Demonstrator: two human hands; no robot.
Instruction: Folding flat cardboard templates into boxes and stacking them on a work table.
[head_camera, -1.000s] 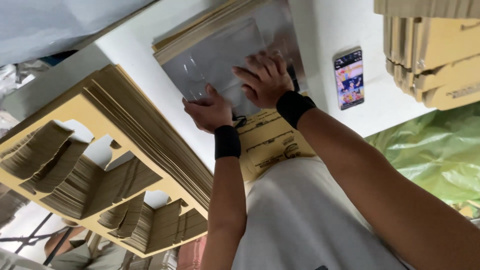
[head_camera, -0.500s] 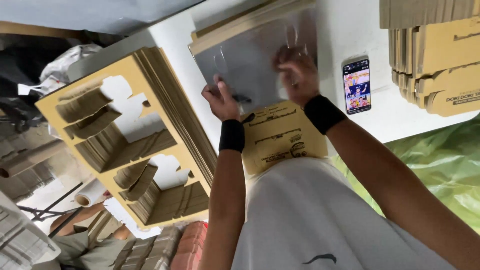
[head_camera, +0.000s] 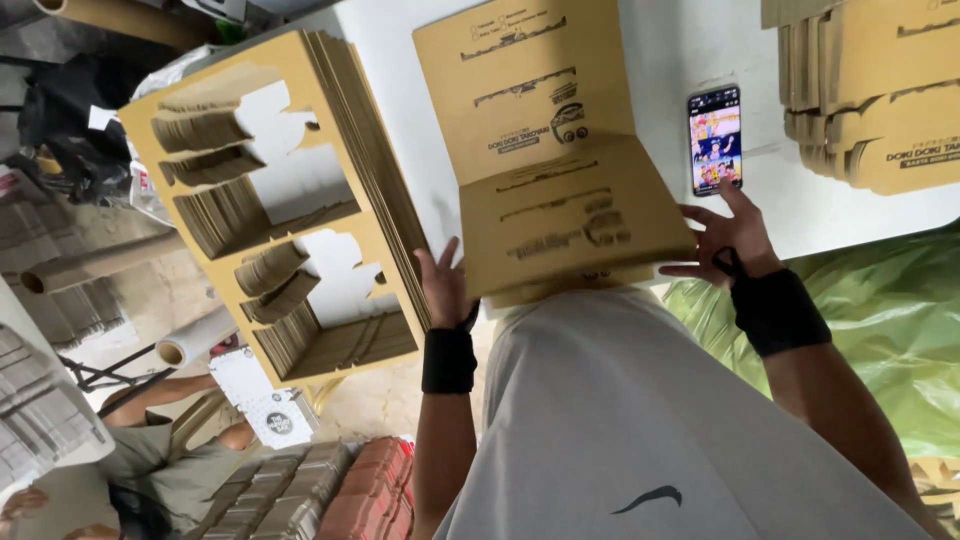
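Observation:
A brown printed cardboard box blank (head_camera: 560, 190), creased across its middle, lies on the white table (head_camera: 670, 60) with its near half raised toward my chest. My left hand (head_camera: 445, 285) presses its left edge with the fingers pointing up. My right hand (head_camera: 725, 235) grips its right edge with the fingers splayed. Each wrist carries a black wristband. More flat blanks show just under the near half.
A tall stack of die-cut cardboard sheets (head_camera: 290, 200) stands left of my left hand. A phone with a lit screen (head_camera: 714, 138) lies by my right hand. Folded blanks (head_camera: 880, 90) pile at the far right. A green plastic bag (head_camera: 880, 320) sits at the right. A seated person (head_camera: 150, 460) is at the lower left.
Both hands were on a silvery plastic sheet on the pile. Now that sheet is out of sight and they hold a folded brown blank at its two side edges.

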